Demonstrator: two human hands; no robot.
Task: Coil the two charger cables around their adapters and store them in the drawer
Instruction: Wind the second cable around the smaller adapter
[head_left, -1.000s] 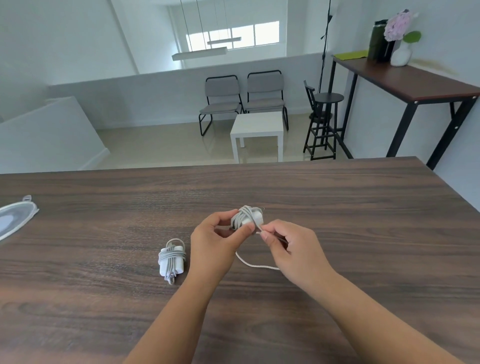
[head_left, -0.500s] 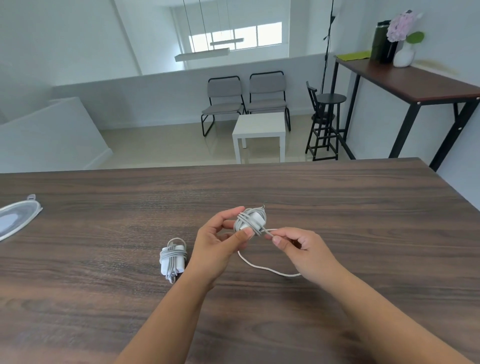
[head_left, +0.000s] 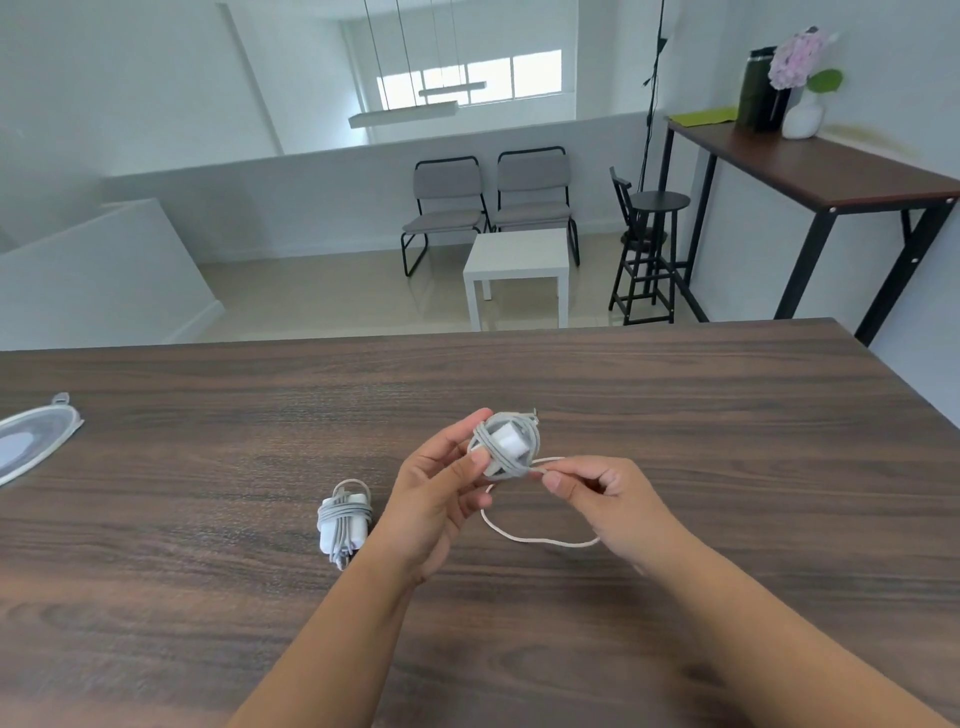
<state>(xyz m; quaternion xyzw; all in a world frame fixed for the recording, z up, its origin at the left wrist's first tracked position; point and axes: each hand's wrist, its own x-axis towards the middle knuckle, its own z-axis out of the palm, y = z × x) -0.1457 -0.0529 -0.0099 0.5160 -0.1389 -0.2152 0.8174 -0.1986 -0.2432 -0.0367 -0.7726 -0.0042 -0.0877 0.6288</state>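
Charger adapter (head_left: 506, 441), mostly wound in grey cable, sits just above the wooden surface (head_left: 675, 415) near its middle, pinched between the left hand's (head_left: 436, 504) thumb and fingers. Right hand (head_left: 605, 499) at 3 o'clock pinches the loose cable tail (head_left: 540, 541) (slack loops at 6 o'clock). A second, fully coiled adapter (head_left: 344, 522) lies at 8 o'clock.

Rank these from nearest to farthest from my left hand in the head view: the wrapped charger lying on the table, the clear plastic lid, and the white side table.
From the left hand:
1. Wrapped charger, on the table just to its left.
2. Clear plastic lid, at the table's far left edge.
3. White side table, on the floor beyond the table.
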